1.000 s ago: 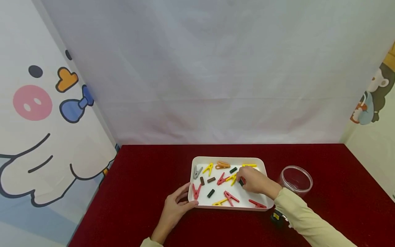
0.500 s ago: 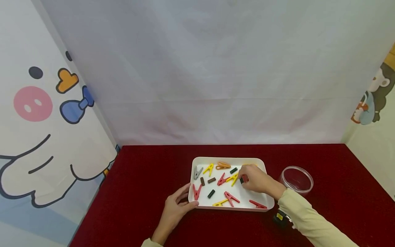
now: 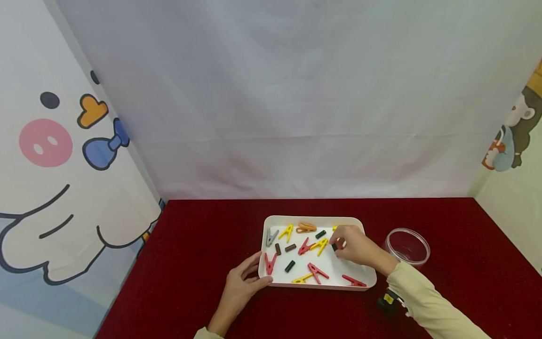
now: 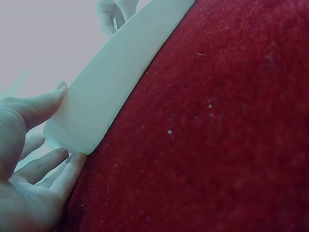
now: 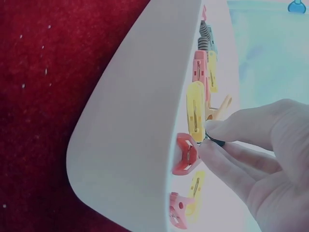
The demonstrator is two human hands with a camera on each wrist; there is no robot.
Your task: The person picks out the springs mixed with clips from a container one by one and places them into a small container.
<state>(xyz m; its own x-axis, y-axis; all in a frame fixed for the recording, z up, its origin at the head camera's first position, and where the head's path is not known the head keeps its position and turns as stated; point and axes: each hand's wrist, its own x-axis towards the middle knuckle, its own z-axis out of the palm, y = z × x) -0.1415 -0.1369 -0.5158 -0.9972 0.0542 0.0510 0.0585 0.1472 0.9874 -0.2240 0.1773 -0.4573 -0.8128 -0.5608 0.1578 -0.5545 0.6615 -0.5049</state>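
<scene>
A white tray (image 3: pixel 296 284) holds red, yellow, orange and grey clothespins and several small dark cylinders. My left hand (image 3: pixel 239 285) holds the tray's near left corner. In the left wrist view, the thumb lies at the rim and the fingers (image 4: pixel 72 169) touch the lower edge. Over the tray's right part, my right hand (image 3: pixel 353 245) pinches a small dark cylinder (image 5: pixel 217 141) between thumb and fingertips, which cover most of it. A yellow clothespin (image 3: pixel 319 246) lies just left of these fingertips.
A clear round plastic jar (image 3: pixel 406 247) stands right of the tray, near my right forearm. A dark red cloth (image 3: pixel 203 245) covers the table. A pale curtain (image 3: pixel 313 117) hangs behind it, with cartoon-printed panels at both sides.
My right hand has shifted slightly right with the dark cylinder in its fingers, away from the yellow clothespin. My left hand stays at the tray corner.
</scene>
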